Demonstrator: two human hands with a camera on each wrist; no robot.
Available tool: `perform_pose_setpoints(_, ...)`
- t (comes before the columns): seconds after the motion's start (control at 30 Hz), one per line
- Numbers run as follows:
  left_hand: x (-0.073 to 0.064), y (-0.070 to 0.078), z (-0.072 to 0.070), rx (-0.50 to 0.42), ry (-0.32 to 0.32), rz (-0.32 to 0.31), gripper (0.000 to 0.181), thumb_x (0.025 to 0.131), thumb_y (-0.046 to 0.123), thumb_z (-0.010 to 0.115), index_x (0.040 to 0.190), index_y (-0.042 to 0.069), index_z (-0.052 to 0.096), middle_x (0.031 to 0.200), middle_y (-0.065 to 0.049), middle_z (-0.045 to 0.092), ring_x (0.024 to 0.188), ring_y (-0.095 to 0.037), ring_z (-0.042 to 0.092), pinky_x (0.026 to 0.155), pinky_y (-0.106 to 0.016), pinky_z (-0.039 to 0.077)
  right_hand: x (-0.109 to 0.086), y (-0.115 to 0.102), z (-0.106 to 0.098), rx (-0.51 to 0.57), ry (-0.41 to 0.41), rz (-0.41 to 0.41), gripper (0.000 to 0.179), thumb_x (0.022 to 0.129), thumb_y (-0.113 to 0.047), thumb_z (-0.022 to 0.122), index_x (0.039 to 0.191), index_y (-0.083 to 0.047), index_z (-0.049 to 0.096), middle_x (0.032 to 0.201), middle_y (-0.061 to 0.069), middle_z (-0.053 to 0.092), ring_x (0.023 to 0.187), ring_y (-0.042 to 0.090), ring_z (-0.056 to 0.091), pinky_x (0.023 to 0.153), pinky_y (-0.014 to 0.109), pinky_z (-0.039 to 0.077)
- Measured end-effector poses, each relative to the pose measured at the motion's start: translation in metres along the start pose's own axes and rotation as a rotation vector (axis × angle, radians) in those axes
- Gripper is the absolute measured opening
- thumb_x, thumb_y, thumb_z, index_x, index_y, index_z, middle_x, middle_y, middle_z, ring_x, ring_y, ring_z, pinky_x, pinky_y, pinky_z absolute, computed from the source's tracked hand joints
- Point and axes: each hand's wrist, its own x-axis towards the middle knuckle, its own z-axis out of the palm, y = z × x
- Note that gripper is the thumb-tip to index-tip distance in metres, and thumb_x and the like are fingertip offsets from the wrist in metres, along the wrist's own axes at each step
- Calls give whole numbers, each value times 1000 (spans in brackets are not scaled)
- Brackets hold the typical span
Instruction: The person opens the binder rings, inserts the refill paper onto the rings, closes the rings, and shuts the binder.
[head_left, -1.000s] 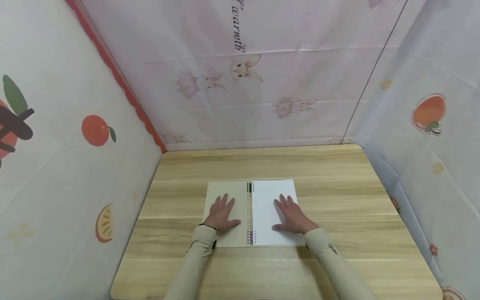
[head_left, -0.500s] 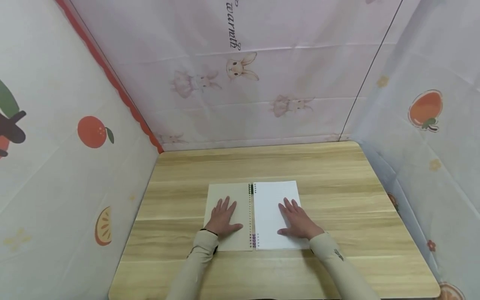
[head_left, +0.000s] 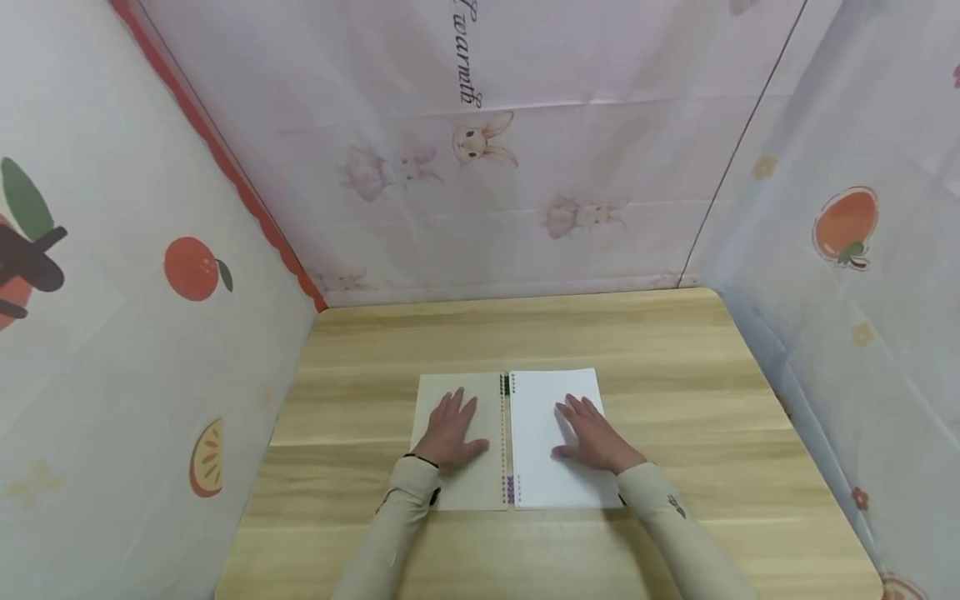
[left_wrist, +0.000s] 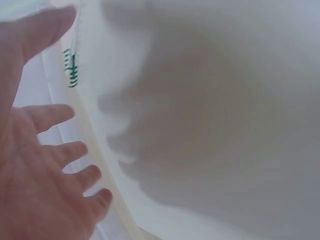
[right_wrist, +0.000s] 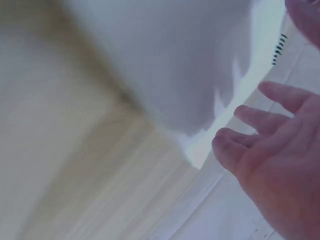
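A ring-bound notebook point(head_left: 536, 400) lies spread flat on the wooden table, with a cream left side and a white right page. Green rings point(head_left: 507, 385) show at the top of its spine and purple rings point(head_left: 511, 490) near the bottom. Over the left side is my left hand point(head_left: 448, 437), fingers straight and spread, thumb toward the spine. My right hand point(head_left: 596, 442) is over the white page, also with extended fingers. Both wrist views show hand shadows on the paper; whether the palms touch it, I cannot tell. Neither hand grips anything.
The wooden table point(head_left: 645, 350) extends around the notebook on all sides. Printed cloth walls stand close at the left point(head_left: 135, 358), back point(head_left: 420, 242) and right point(head_left: 832, 375), with the back one meeting the table's far edge.
The head view has shifted slightly, so the notebook and table sit a little lower in it. Both hands keep nearly the same place over the pages, fingers still extended.
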Motion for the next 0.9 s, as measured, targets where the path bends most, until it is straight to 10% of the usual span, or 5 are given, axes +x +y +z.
perform_pose_setpoints(0.27,39,15,-12,-119,137,57,57,101,25,65,148,-3,50,150,-27,49,140,-44,47,114,-56,44,52,-14,-6,168,148,15,49,98,-20,69,138,7,57,143,29,56,136,46,53,117,58,41)
perform_pose_setpoints(0.53,82,18,10,-224,182,7,55,101,23,62,149,-2,50,126,-17,59,114,-29,58,103,-48,51,96,-20,2,330,164,128,46,100,-14,65,140,8,57,132,25,60,114,34,65,94,47,57)
perform_pose_setpoints(0.73,101,18,29,-219,150,-28,61,100,25,63,152,-2,46,122,-16,57,107,-26,53,93,-44,52,117,-16,15,294,177,89,19,99,-8,63,107,8,66,108,21,57,99,27,56,85,43,54)
perform_pose_setpoints(0.9,111,19,33,-196,142,-30,61,100,26,62,152,-1,47,128,-16,55,115,-29,52,97,-44,51,123,-17,14,305,170,154,38,99,-15,65,132,5,65,126,24,55,115,35,59,99,53,53)
